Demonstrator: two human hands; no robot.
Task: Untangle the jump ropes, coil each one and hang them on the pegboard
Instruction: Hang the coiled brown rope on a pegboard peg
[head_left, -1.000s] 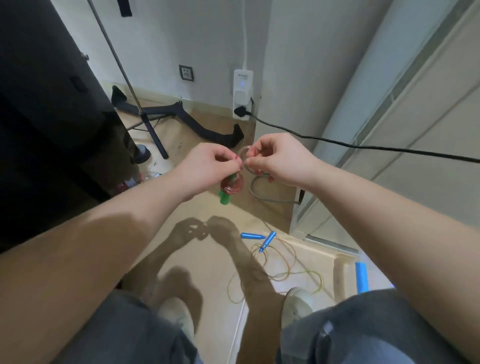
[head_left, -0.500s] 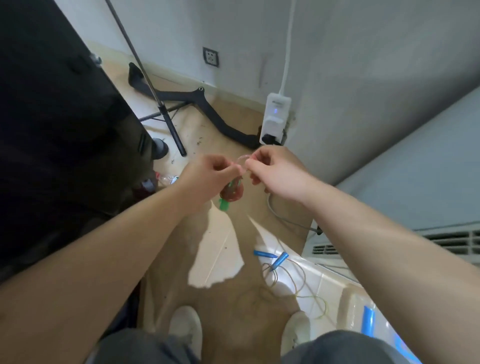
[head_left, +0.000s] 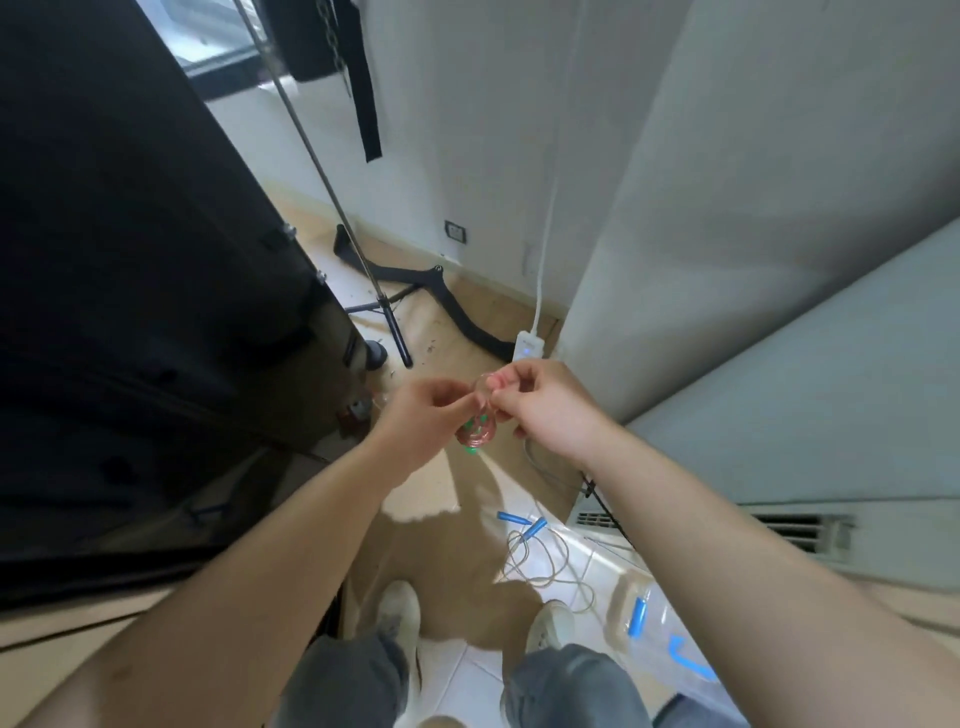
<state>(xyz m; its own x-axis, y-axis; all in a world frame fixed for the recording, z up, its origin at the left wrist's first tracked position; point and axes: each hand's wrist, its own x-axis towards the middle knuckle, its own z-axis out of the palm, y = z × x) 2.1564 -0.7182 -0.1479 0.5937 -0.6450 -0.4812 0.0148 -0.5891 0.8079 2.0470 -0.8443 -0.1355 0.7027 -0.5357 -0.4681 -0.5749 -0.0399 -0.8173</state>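
Note:
A small coil of red jump rope (head_left: 477, 432) with green handles hangs between my hands at chest height. My left hand (head_left: 428, 413) pinches the rope at the top of the coil. My right hand (head_left: 540, 408) pinches a clear loop of the same rope right beside it, fingertips almost touching. On the floor below lies a second jump rope (head_left: 545, 558), a loose pale cord with two blue handles (head_left: 522, 524), just ahead of my right shoe. No pegboard is in view.
A large black case (head_left: 145, 291) fills the left. A tripod stand (head_left: 384, 306) and a white power strip (head_left: 527, 345) with its cable sit by the far wall. A white unit with a vent (head_left: 779, 525) stands right. A clear bag with blue parts (head_left: 654, 639) lies by my right foot.
My head has tilted up, so the wall and stand show higher and the hands sit lower in view. Both hands keep pinching the red coil, close together as before.

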